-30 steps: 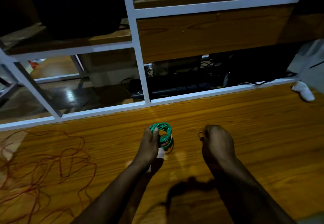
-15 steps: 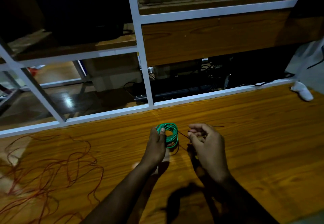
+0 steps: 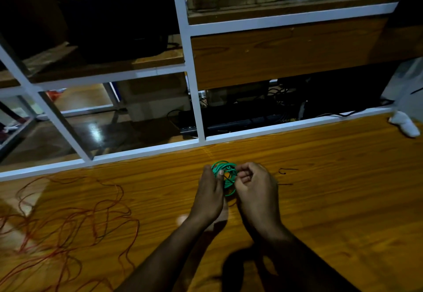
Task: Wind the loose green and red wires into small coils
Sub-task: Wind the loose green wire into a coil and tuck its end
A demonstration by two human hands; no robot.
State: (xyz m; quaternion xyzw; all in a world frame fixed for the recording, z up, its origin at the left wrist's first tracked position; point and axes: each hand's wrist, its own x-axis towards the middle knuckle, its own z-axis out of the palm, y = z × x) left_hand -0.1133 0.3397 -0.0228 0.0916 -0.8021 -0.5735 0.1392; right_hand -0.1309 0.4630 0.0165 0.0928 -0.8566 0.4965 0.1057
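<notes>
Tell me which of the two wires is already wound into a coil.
The green wire, a tight coil held between the left hand and right hand. The red wire sprawls loose across the table's left side.

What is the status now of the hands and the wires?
Left hand grips green coil. Right hand pinches at coil's edge. Red wire loose on table, left side, uncoiled. Nothing in the way.

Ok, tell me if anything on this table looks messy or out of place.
The red wire sprawls in a loose tangle across the table's left side, not yet coiled. The green coil is tidy, held between the left hand and right hand. A small white object lies at the far right edge.
</notes>
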